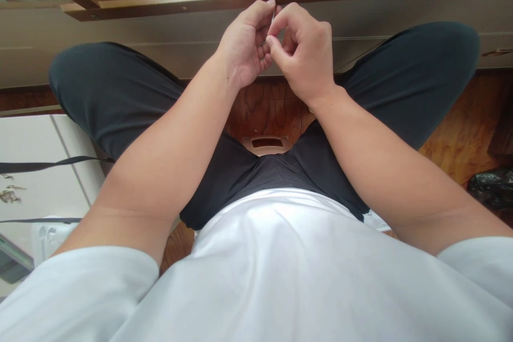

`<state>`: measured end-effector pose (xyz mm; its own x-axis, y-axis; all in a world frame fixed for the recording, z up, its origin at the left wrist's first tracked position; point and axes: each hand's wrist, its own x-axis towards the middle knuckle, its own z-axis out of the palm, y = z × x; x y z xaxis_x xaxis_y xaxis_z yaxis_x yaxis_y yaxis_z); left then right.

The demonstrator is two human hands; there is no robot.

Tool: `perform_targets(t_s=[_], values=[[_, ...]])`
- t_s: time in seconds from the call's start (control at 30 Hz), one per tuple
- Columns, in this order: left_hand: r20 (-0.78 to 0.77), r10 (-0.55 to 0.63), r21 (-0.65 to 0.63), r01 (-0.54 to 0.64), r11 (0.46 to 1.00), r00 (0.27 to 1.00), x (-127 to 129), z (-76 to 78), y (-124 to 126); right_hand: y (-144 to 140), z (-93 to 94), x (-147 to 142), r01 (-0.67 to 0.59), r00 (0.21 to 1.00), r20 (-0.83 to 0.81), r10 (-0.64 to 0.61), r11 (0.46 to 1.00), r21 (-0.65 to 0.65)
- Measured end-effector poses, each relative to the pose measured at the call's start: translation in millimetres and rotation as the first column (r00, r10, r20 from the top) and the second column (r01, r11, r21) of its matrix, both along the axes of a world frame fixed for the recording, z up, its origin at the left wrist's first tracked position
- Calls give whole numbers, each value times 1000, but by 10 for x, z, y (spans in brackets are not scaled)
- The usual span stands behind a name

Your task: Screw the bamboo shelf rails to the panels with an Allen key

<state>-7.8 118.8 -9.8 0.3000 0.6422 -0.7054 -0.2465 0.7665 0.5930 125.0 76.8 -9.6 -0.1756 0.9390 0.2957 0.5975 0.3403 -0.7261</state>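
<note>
shirt (280,267) white | trousers (120,96) dk charcoal | floor (460,133) reddish-brown (wood grain) | frame (180,2) brown

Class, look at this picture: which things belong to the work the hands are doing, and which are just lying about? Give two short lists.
In use: left hand; right hand; thin metal pin pinched between their fingertips.

Lying about: black bag; black strap; wooden frame; wooden floor.
</note>
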Motion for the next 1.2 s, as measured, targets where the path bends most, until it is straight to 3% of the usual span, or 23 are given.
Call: perform_targets(t_s=[0.1,0.37,1.2], values=[[51,33,165,-42,985,998,-9,-76,18,-7,21,-11,29,999,-24,-29,1000,2],[35,6,173,-12,985,999,-7,-91,14,-20,66,3,41,999,-18,-41,999,-16],[50,26,158,-34,987,998,-24,-119,26,7,-38,-5,55,991,-108,-73,985,-164]])
